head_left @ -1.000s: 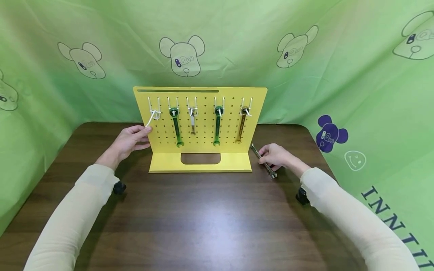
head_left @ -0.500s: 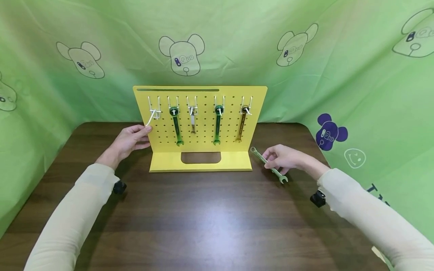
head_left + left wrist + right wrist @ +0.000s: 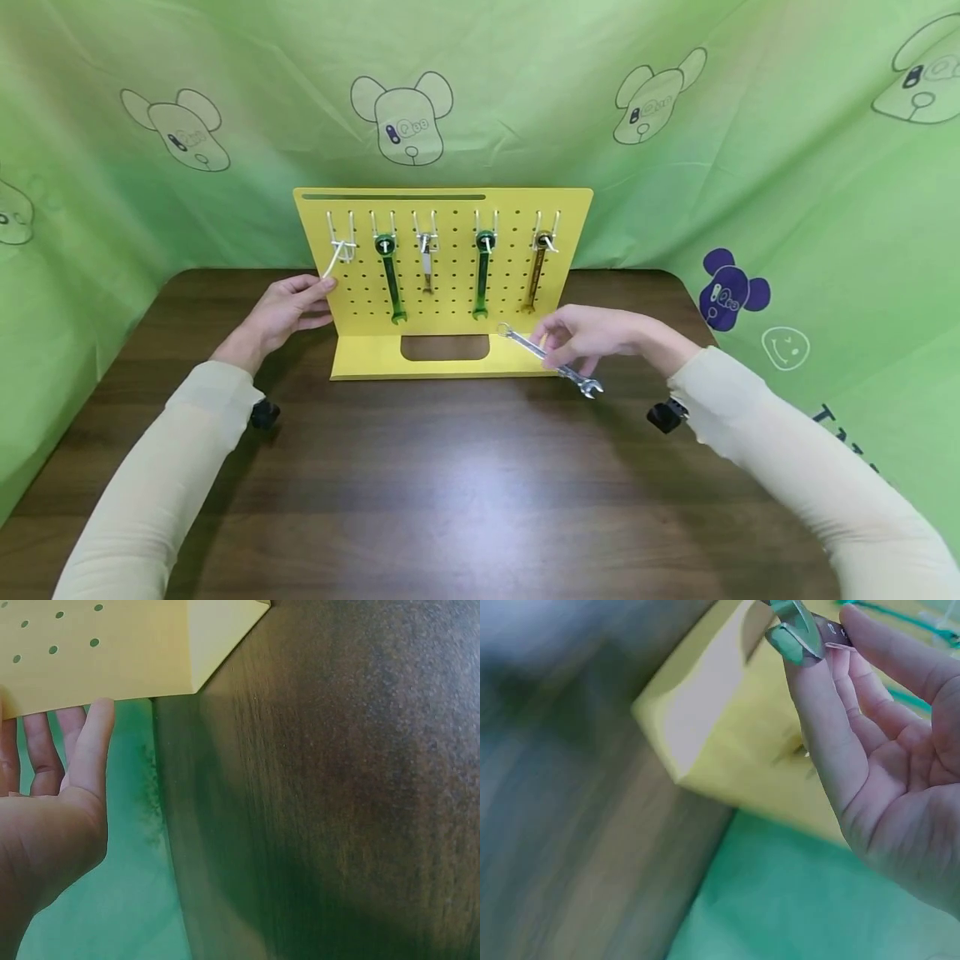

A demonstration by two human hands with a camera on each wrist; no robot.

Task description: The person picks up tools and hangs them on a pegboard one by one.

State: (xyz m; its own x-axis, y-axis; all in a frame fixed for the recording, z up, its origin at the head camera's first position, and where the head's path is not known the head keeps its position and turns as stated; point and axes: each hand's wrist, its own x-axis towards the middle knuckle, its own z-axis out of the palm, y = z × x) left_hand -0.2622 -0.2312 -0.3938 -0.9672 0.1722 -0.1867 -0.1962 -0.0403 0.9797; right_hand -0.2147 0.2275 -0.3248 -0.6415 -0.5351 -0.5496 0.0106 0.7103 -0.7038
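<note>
A yellow pegboard [image 3: 453,287] stands upright on its foot on the table. My left hand [image 3: 288,310] holds its left edge, thumb in front and fingers behind, as the left wrist view [image 3: 56,787] shows. My right hand [image 3: 588,337] pinches a silver combination wrench [image 3: 577,380] between thumb and fingers, in front of the board's lower right. The wrench slants, ring end up to the left and open jaw down to the right. In the right wrist view only the wrench's open end [image 3: 799,634] shows clearly.
On white hooks hang a green wrench [image 3: 392,279], a small silver wrench [image 3: 427,262], another green wrench [image 3: 482,279] and a bronze wrench [image 3: 536,279]. A further white hook [image 3: 341,250] is at the far left. A green curtain [image 3: 525,108] surrounds the brown table [image 3: 420,483].
My right hand has lifted the silver wrench from beside the board's right end, first swinging slightly right and nearer, then left across the front of the board. The left hand has stayed put.
</note>
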